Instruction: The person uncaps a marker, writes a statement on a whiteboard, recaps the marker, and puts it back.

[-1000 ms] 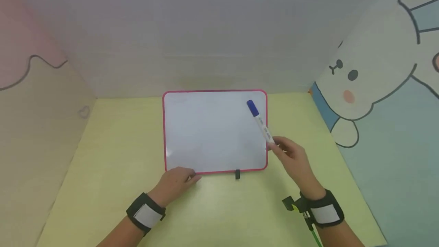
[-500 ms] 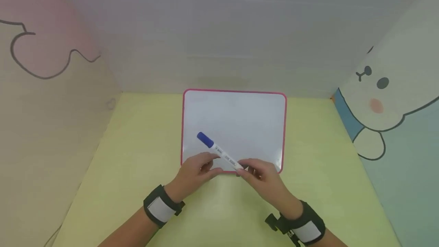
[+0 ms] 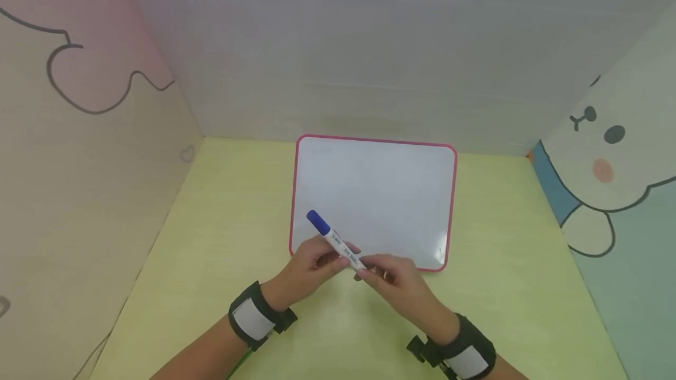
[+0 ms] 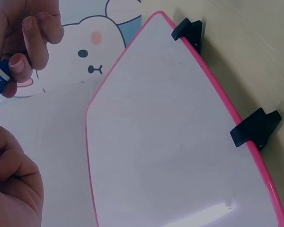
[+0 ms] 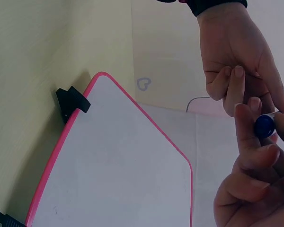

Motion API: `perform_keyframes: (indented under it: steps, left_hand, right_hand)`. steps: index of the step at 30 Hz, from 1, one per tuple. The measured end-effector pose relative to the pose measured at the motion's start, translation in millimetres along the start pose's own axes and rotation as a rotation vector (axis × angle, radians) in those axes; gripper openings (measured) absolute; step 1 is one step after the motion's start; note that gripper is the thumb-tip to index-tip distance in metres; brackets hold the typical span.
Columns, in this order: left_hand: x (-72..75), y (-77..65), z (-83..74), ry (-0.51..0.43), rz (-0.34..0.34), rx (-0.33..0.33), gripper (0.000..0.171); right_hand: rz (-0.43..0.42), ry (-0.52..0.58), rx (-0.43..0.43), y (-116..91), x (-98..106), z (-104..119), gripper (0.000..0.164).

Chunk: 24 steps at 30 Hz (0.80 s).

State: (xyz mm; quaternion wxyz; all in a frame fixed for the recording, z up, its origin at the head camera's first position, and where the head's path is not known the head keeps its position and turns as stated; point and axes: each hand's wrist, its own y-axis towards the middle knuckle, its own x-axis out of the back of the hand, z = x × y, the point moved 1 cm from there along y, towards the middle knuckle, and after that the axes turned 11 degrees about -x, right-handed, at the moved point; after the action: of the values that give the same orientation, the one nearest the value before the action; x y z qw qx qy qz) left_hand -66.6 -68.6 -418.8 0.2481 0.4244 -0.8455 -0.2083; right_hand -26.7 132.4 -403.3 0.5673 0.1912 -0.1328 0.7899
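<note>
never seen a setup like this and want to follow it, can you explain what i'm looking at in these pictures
There's no machine here: a person works with bare hands, wearing a band on each wrist. The widest picture comes from a camera on the head, looking forward and down. The other two come from cameras on the left and right wrists, each looking at that hand's work.

On the pale yellow table is a whiteboard with a pink rim; the left wrist view shows two black clips along one edge.

Both hands hold one marker, white with a blue cap: the right hand pinches the end away from the cap, and the left hand has thumb and fingers around the barrel.
</note>
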Motion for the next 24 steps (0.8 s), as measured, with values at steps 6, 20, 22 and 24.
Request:
perform_keyframes:
  steps: [6, 20, 22, 24]
  left_hand:
    - [4.6, -0.2, -4.7, 0.103, 0.033, 0.030, 0.016]
    - [19.9, 1.9, -20.6, 0.233, 0.202, 0.282, 0.013]
    - [21.4, 3.3, -24.6, 0.307, 0.221, 0.293, 0.014]
    - [23.0, 4.1, -27.3, 0.353, 0.236, 0.285, 0.015]
  right_hand:
    - [-0.007, -0.086, -0.030, -1.4, 3.4, -3.0, 0.020]
    - [-0.193, -0.134, -0.041, -10.6, 36.2, 5.9, 0.024]
    - [-0.220, -0.124, -0.020, -11.0, 40.4, 8.6, 0.031]
    - [-0.238, -0.106, 0.000, -10.9, 43.6, 11.0, 0.040]
